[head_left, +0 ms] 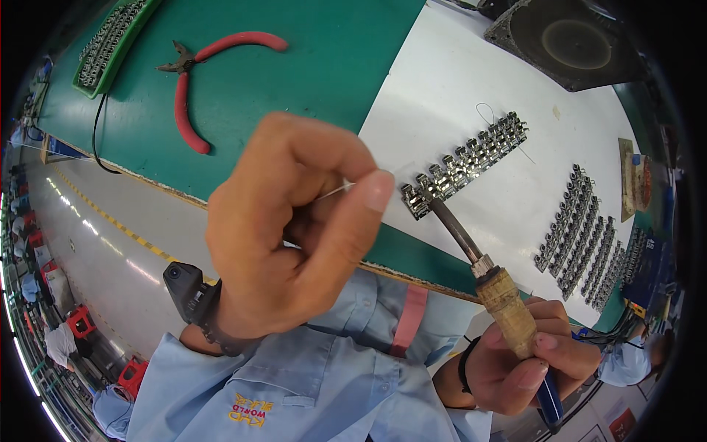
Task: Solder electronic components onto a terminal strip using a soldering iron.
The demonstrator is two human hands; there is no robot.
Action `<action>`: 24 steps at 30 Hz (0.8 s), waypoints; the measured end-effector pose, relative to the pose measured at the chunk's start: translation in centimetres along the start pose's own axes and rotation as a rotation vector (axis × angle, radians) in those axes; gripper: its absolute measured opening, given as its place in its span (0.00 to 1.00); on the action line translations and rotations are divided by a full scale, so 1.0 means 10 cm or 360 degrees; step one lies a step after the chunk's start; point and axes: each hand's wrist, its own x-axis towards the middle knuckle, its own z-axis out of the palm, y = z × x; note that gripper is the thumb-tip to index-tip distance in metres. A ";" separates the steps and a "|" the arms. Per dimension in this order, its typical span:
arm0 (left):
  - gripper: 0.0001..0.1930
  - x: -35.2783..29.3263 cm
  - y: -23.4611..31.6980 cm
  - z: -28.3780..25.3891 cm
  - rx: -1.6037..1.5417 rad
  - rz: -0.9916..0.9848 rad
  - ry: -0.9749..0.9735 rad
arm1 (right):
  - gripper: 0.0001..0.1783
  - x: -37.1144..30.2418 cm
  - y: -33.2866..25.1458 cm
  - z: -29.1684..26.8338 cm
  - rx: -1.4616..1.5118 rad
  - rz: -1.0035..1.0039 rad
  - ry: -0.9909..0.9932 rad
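Observation:
My left hand (291, 221) is closed in a pinch, thumb against forefinger, on a thin silvery solder wire (335, 191). Most of that wire is hidden inside the curled fingers. My right hand (541, 357) grips a soldering iron (508, 309) by its worn tan handle. The iron's tip reaches the near left end of a row of small shiny metal connectors (471, 160) and seems to touch it. This row lies slantwise on a white sheet (434, 88), just right of my left fingertips. A fine loop of wire stands up behind its far part.
Diagonal cutters (190, 62) with red handles lie on the green mat (317, 81). A green tray (110, 70) of metal parts stands at the far left. Several more connector rows (582, 236) lie at right, near a small stand (633, 180). A dark square fan-like unit (567, 44) is at the back.

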 end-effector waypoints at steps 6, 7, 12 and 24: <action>0.06 -0.03 0.03 -0.04 -0.0119 0.0037 0.0059 | 0.13 -0.05 0.01 -0.05 0.0001 -0.0081 0.0072; 0.06 -0.04 0.05 -0.04 -0.0022 0.0060 0.0045 | 0.12 -0.07 0.01 -0.06 0.0012 -0.0095 0.0113; 0.03 0.00 0.03 -0.09 0.0419 0.0471 -0.0098 | 0.12 -0.12 0.04 -0.11 0.0088 -0.0080 0.0129; 0.03 0.14 0.10 0.12 0.0479 0.0533 -0.0307 | 0.14 -0.13 0.10 -0.18 -0.0007 -0.0119 0.0308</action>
